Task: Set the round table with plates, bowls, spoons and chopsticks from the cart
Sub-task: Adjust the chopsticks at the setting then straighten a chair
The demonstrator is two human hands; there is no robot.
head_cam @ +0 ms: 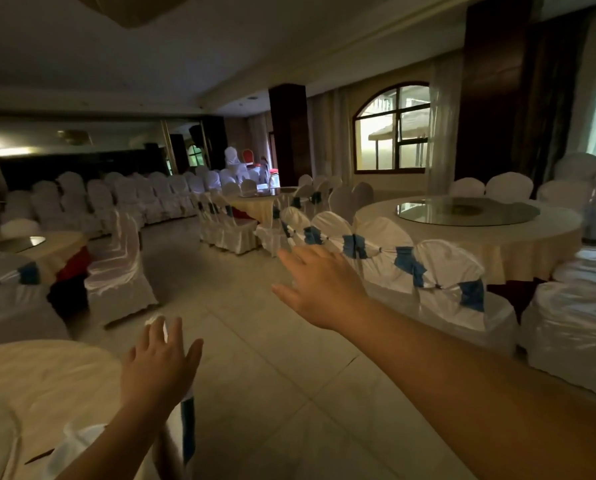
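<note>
My left hand [158,368] is raised low at the left, fingers apart, holding nothing, beside the edge of a round table [37,379] with a cream cloth. My right hand [319,285] reaches forward at the centre, fingers spread and empty, over the tiled aisle. Another round table [532,237] with a glass turntable [468,211] stands at the right. No cart, plates, bowls, spoons or chopsticks show in this view.
White-covered chairs with blue bows [449,285] ring the right table. A covered chair [120,268] and a smaller table [57,247] stand at the left. Rows of covered chairs [127,195] fill the back. A tiled aisle [241,341] runs ahead between them.
</note>
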